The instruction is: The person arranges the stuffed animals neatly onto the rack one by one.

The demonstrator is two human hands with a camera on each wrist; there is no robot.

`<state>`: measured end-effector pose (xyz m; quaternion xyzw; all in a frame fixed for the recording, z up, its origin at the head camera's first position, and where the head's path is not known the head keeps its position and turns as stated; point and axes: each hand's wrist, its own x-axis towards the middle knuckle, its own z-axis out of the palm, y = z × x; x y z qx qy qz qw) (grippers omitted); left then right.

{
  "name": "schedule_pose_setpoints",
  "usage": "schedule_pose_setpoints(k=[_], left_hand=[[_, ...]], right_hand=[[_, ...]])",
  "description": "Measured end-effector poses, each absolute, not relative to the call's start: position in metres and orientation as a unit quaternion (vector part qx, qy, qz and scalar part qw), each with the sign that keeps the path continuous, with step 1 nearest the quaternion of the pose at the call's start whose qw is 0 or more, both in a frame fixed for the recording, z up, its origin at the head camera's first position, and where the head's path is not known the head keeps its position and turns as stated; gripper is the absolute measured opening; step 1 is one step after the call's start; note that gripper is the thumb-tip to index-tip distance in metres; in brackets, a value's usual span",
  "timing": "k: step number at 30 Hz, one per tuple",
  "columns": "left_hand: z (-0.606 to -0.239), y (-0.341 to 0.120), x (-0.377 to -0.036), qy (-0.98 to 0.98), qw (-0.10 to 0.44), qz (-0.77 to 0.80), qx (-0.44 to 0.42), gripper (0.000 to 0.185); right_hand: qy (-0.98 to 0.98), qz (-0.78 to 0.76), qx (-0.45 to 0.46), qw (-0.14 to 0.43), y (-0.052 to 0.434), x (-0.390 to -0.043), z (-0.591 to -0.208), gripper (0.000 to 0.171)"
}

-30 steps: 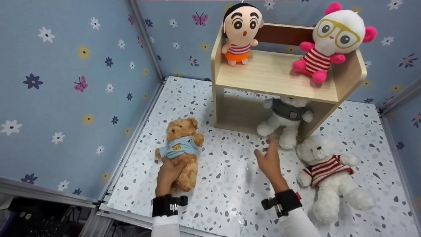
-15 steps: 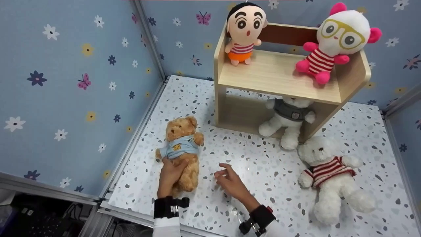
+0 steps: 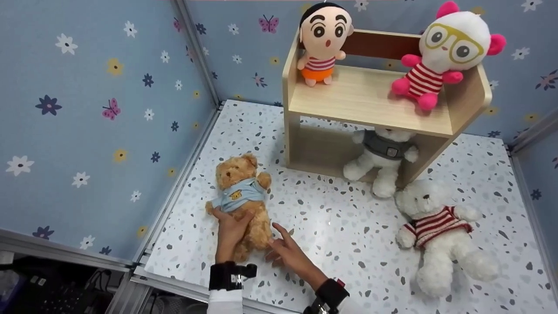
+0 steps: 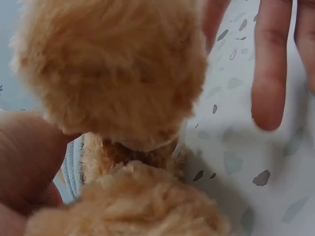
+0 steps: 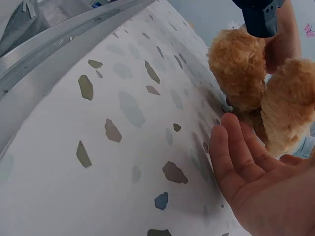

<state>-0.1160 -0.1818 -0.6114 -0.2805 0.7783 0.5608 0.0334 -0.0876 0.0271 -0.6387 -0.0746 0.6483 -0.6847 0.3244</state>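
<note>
A brown teddy bear (image 3: 259, 221) in a light blue shirt (image 3: 240, 195) lies on its back on the speckled white tabletop. My left hand (image 3: 231, 233) grips its lower body, thumb over the belly; the fingers beneath are hidden. Beside the bear's leg on the right is my right hand (image 3: 290, 255), holding nothing. Its fingers are extended and fairly straight in the right wrist view, close to the furry legs (image 5: 238, 66); whether they touch cannot be told. The left wrist view shows a foot (image 4: 108, 69) up close, with right-hand fingers (image 4: 270, 69) past it.
A wooden shelf (image 3: 370, 102) stands at the back. On top sit a boy doll (image 3: 320, 48) and a pink-eared plush (image 3: 436, 61). A white bear in a grey top (image 3: 383, 148) occupies the lower compartment. Another white bear, in a striped sweater (image 3: 440, 226), lies at right.
My right hand has moved left and down from in front of the shelf to the brown bear's legs. The brown bear has tilted slightly, its legs shifting right, while my left hand keeps its grip.
</note>
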Motion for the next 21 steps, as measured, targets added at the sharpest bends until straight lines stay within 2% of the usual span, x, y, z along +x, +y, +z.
schedule_pose_setpoints(k=[6, 11, 16, 18, 21], left_hand=[[-0.617, -0.181, -0.115, 0.767, 0.013, 0.58, -0.273, 0.112], [-0.619, -0.176, -0.114, 0.765, -0.016, 0.583, -0.273, 0.114], [-0.621, -0.167, -0.115, 0.766, -0.043, 0.574, -0.288, 0.097], [-0.623, -0.164, -0.115, 0.773, -0.033, 0.557, -0.302, 0.092], [-0.625, -0.16, -0.114, 0.782, -0.005, 0.541, -0.31, 0.097]], right_hand=[[0.627, -0.697, -0.071, 0.341, 0.017, -0.088, -0.637, 0.07], [0.624, -0.698, -0.056, 0.347, 0.014, -0.093, -0.635, 0.079], [0.641, -0.688, -0.043, 0.338, 0.011, -0.099, -0.635, 0.085], [0.654, -0.677, -0.035, 0.337, 0.011, -0.1, -0.637, 0.086], [0.669, -0.663, -0.019, 0.336, 0.011, -0.101, -0.641, 0.089]])
